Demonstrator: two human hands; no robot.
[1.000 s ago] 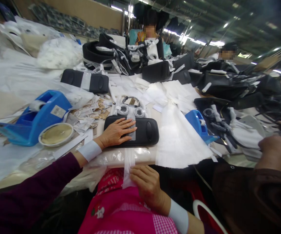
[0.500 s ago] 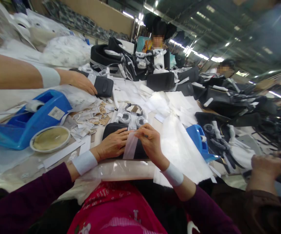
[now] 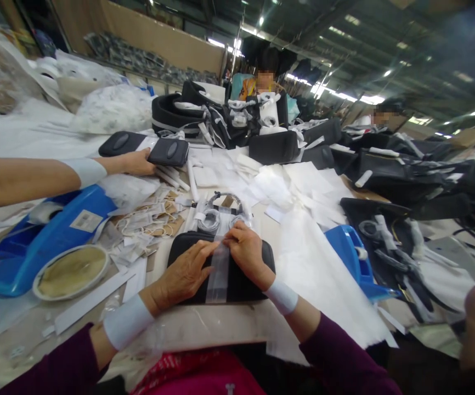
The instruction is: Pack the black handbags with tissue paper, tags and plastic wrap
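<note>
A black bag (image 3: 246,278) lies flat in front of me, with a translucent white strip (image 3: 218,282) running down its middle. My left hand (image 3: 186,271) rests on the bag's left half, fingers stretched out and their tips at the strip's edge. On the other side, my right hand (image 3: 246,249) has its fingers curled and pinched at the upper part of the strip. Just beyond the bag are coiled straps or cords in clear wrap (image 3: 210,219) and a black ring-shaped handle (image 3: 231,198). The pinching fingertips partly hide the strip.
At left, another person's hand (image 3: 136,163) touches a black padded piece (image 3: 169,152). A blue tape dispenser (image 3: 85,211) and a round dish (image 3: 73,271) stand nearby. White sheets (image 3: 303,247) and a second blue dispenser (image 3: 350,255) lie right. Black bags (image 3: 272,147) pile up behind.
My right hand has brought the strip's lifted end down to the bag's upper part. My left hand has shifted down and left. The other person's padded piece now lies more in view.
</note>
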